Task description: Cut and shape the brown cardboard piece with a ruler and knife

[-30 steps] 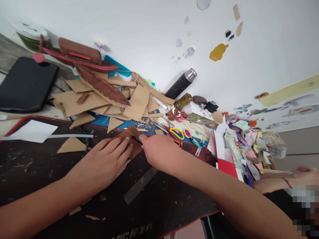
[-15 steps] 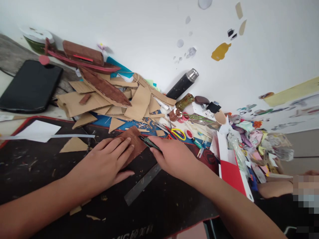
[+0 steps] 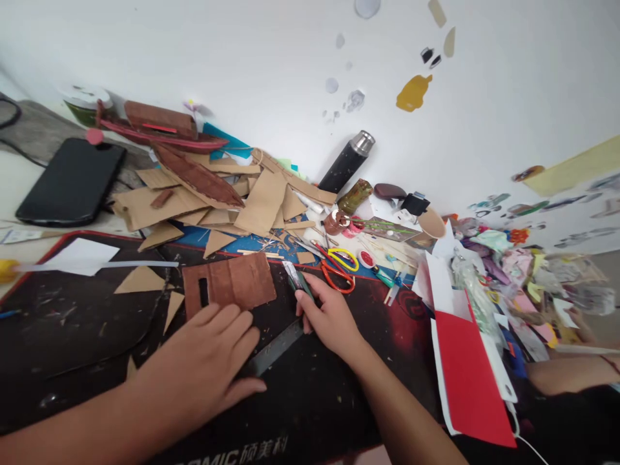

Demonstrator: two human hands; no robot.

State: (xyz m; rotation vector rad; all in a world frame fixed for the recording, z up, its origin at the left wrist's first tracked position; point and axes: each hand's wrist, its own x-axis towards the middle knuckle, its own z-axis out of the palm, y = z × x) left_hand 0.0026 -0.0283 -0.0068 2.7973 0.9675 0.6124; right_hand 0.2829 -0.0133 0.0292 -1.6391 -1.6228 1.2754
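At the near edge of our black mat [image 3: 329, 420] we find white lettering. Our left hand [image 3: 213, 352] is palm down, with fingers together and slightly bent and thumb spread. We see nothing gripped in it. Its fingers overlap the near edge of the brown sheet [image 3: 242, 281]; we cannot tell whether they press on it.

To the right of that thumb we note a ruler [image 3: 276, 349], set at a slant on the mat. Our right hand [image 3: 329, 316] is closed around a knife [image 3: 296, 281], blade end pointing away from us. The lower fingers are at the ruler's far end; contact cannot be confirmed.

The brown sheet is flat on the mat, left of the knife and apart from it. We observe one dark slot [image 3: 204, 292] near its left end. To its left we have a cardboard triangle [image 3: 140, 281] and a white paper [image 3: 84, 256] crossed by a thin stick [image 3: 143, 263].

Beyond the knife we locate scissors with yellow handles [image 3: 346, 259]. Farther back, a brown hull [image 3: 198, 174] rests on cardboard scraps [image 3: 261, 203]. Behind these we find a model boat [image 3: 162, 123] and, to the right, a tilted flask [image 3: 345, 165].
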